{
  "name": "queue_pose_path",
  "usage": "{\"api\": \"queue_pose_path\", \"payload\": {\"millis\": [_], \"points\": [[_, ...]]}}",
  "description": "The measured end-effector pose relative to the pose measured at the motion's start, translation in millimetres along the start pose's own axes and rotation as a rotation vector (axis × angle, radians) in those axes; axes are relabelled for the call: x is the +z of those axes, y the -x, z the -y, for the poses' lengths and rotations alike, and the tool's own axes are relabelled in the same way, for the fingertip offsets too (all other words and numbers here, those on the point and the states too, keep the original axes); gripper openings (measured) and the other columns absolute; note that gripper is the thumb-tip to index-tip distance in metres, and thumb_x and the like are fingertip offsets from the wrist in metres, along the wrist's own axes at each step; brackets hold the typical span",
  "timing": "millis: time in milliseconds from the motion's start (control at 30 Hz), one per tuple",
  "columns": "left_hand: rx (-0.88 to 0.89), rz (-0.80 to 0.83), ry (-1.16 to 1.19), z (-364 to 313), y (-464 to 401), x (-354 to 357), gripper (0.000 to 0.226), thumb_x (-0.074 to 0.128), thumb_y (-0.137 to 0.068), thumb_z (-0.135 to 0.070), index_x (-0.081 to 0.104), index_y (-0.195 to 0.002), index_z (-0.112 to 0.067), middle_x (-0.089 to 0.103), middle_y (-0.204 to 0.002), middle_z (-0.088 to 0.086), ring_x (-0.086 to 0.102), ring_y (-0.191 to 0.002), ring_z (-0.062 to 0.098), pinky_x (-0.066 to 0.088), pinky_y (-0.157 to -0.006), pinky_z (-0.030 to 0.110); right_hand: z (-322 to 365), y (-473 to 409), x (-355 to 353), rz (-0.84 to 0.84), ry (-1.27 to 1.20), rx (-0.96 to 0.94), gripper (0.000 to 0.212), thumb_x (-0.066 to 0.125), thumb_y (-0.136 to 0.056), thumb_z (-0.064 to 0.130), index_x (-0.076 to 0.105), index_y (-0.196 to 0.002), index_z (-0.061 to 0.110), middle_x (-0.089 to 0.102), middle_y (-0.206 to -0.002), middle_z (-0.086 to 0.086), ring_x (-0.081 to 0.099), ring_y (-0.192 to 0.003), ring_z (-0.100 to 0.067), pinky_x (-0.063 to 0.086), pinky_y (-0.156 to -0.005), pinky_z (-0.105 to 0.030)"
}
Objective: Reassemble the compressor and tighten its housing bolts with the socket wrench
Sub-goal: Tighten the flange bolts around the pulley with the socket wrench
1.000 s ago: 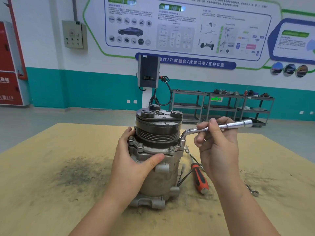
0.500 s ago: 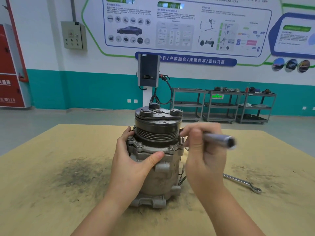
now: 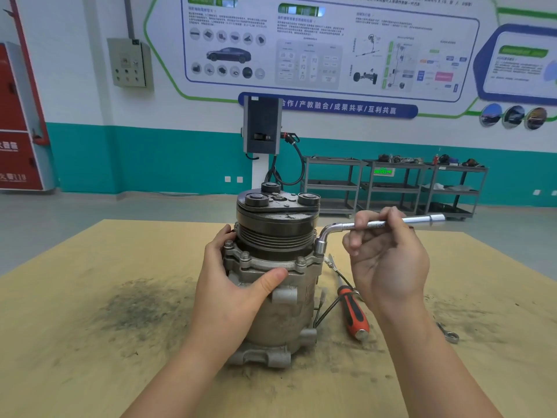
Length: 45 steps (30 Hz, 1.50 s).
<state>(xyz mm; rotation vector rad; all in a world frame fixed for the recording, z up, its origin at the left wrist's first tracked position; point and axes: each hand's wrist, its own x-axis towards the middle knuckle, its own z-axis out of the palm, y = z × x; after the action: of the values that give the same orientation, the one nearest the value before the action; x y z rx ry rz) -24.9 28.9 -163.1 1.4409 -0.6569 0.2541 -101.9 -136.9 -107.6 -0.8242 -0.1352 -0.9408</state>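
Note:
The compressor (image 3: 280, 300) stands upright in the middle of the table, black pulley on top and a bolted flange below it. My left hand (image 3: 232, 285) grips the housing from the left, thumb lying across the front under the flange. An L-shaped socket wrench (image 3: 334, 230) sits with its socket down on the flange bolt at the compressor's right side. Its handle runs out level to the right. My right hand (image 3: 385, 260) pinches that handle near the bend with fingertips and thumb.
A red-and-black screwdriver (image 3: 352, 312) lies on the wooden table (image 3: 90, 342) just right of the compressor, beside thin black wires. A ring spanner (image 3: 449, 334) lies further right. Dark grime stains the table on the left. Metal carts stand far behind.
The wrench handle swung round towards me half a second ago and now points right again, as it did a second ago. My left hand has kept its hold on the housing.

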Motion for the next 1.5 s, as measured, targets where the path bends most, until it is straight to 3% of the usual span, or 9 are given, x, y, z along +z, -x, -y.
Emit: {"api": "queue_pose_path", "payload": {"millis": [167, 333, 467, 767, 1067, 1267, 1367, 1433, 1500], "points": [[0.005, -0.012, 0.019, -0.2, 1.6, 1.4, 0.075, 0.077, -0.050, -0.059, 0.043, -0.116, -0.051, 0.056, -0.118, -0.034, 0.052, -0.114, -0.014, 0.040, -0.093, 0.012, 0.5, -7.0, 1.0, 0.039, -0.049, 0.087, 0.028, 0.033, -0.101, 0.016, 0.043, -0.075, 0.014, 0.051, -0.057, -0.003, 0.038, -0.041, -0.016, 0.032, -0.045, -0.020], [0.018, -0.021, 0.018, -0.3, 1.5, 1.4, 0.072, 0.077, -0.051, -0.057, 0.044, -0.115, -0.050, 0.055, -0.114, -0.040, 0.052, -0.112, -0.017, 0.039, -0.087, -0.001, 7.3, -12.4, -0.7, 0.136, -0.039, 0.182, 0.020, 0.041, -0.094, 0.017, 0.041, -0.074, 0.015, 0.045, -0.052, 0.002, 0.036, -0.036, -0.011, 0.030, -0.040, -0.017], [0.018, -0.016, 0.010, -0.2, 2.2, 1.4, 0.072, 0.078, -0.052, -0.057, 0.043, -0.115, -0.052, 0.055, -0.117, -0.038, 0.051, -0.114, -0.015, 0.041, -0.089, 0.002, 4.3, -18.4, -1.1, 0.107, -0.061, 0.245, 0.022, 0.042, -0.096, 0.021, 0.042, -0.075, 0.017, 0.048, -0.055, 0.003, 0.038, -0.037, -0.009, 0.030, -0.041, -0.016], [-0.001, -0.032, 0.013, -0.4, 2.6, 2.4, 0.075, 0.075, -0.049, -0.061, 0.043, -0.116, -0.050, 0.053, -0.121, -0.034, 0.050, -0.114, -0.017, 0.040, -0.091, 0.001, -9.5, 3.3, 2.4, 0.091, 0.180, -0.244, 0.022, 0.039, -0.101, 0.014, 0.046, -0.081, 0.018, 0.057, -0.064, -0.002, 0.044, -0.042, -0.014, 0.032, -0.046, -0.022], [-0.006, -0.035, 0.018, -3.8, 3.2, 3.7, 0.074, 0.076, -0.050, -0.056, 0.043, -0.115, -0.049, 0.054, -0.121, -0.032, 0.051, -0.112, -0.018, 0.039, -0.089, -0.001, -6.1, 9.4, 5.5, 0.050, 0.110, -0.148, 0.025, 0.036, -0.102, 0.013, 0.041, -0.078, 0.013, 0.053, -0.059, -0.003, 0.041, -0.042, -0.016, 0.034, -0.048, -0.021], [-0.022, -0.074, 0.029, -3.3, 5.8, 6.3, 0.084, 0.076, -0.050, -0.058, 0.043, -0.126, -0.042, 0.056, -0.115, -0.037, 0.052, -0.111, -0.018, 0.039, -0.089, -0.001, -21.1, 32.0, 17.5, 0.033, 0.407, -0.529, 0.027, 0.045, -0.098, 0.022, 0.055, -0.078, 0.038, 0.057, -0.067, 0.004, 0.045, -0.052, -0.016, 0.038, -0.052, -0.026], [-0.037, -0.085, 0.006, -3.1, 7.0, 8.5, 0.094, 0.083, -0.051, -0.057, 0.043, -0.133, -0.033, 0.058, -0.120, -0.028, 0.054, -0.114, -0.012, 0.044, -0.102, 0.017, -43.0, 48.7, 31.0, 0.125, 0.655, -0.681, 0.018, 0.046, -0.095, 0.021, 0.052, -0.084, 0.034, 0.051, -0.077, 0.015, 0.049, -0.069, -0.008, 0.039, -0.065, -0.021], [-0.067, -0.094, 0.020, -4.4, 7.2, 9.6, 0.093, 0.089, -0.053, -0.057, 0.044, -0.130, -0.034, 0.062, -0.124, -0.017, 0.059, -0.117, 0.002, 0.046, -0.105, 0.034, -54.3, 55.0, 38.0, 0.189, 0.863, -0.700, 0.013, 0.042, -0.096, 0.026, 0.049, -0.086, 0.031, 0.046, -0.081, 0.014, 0.048, -0.077, -0.015, 0.037, -0.069, -0.025], [-0.074, -0.123, 0.021, -6.2, 10.7, 14.4, 0.086, 0.088, -0.056, -0.050, 0.045, -0.129, -0.034, 0.062, -0.126, -0.012, 0.060, -0.117, 0.005, 0.047, -0.104, 0.036, -52.4, 52.0, 37.6, 0.208, 0.989, -0.688, 0.015, 0.038, -0.098, 0.035, 0.046, -0.088, 0.031, 0.046, -0.081, 0.012, 0.048, -0.079, -0.018, 0.039, -0.070, -0.029]]}}
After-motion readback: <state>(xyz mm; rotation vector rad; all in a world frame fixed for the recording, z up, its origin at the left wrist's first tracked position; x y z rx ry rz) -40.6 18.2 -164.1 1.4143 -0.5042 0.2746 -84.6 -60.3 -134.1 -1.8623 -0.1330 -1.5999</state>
